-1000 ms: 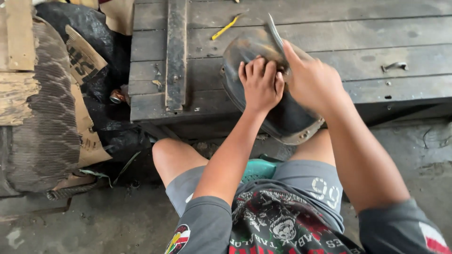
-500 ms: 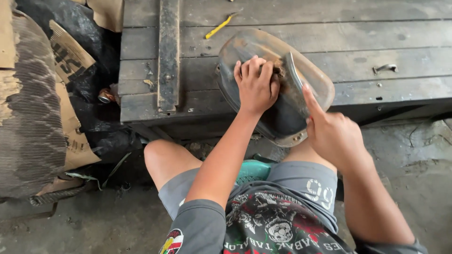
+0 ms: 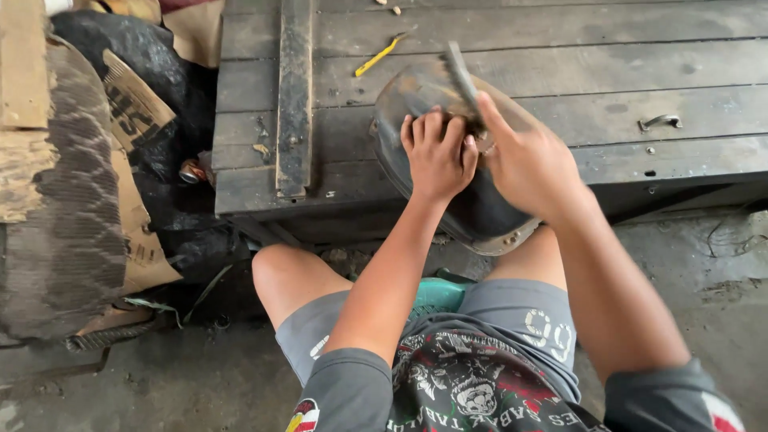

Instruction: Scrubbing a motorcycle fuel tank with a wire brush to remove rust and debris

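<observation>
A dark, rounded, worn cover-like object (image 3: 490, 218) lies on the front edge of a dark wooden bench (image 3: 680, 72) and hangs over it towards my knees. My left hand (image 3: 436, 154) presses flat on its upper side, fingers together. My right hand (image 3: 528, 164) sits just to the right of it, closed around a narrow flat grey tool (image 3: 462, 74). The tool's blade sticks up and away over the far part of the object. Where the tool meets the object is hidden by my hands.
A wooden slat (image 3: 294, 96) lies lengthwise on the bench's left part, with a small yellow strip (image 3: 380, 56) behind the object and a metal handle (image 3: 660, 121) at right. Cardboard (image 3: 128, 104) and a woven mat (image 3: 72, 208) are piled at left. A green stool (image 3: 436, 293) is under me.
My right hand, which had drawn back towards my knee with the tool half a second ago, has moved up onto the object again. My left hand has stayed pressed on it.
</observation>
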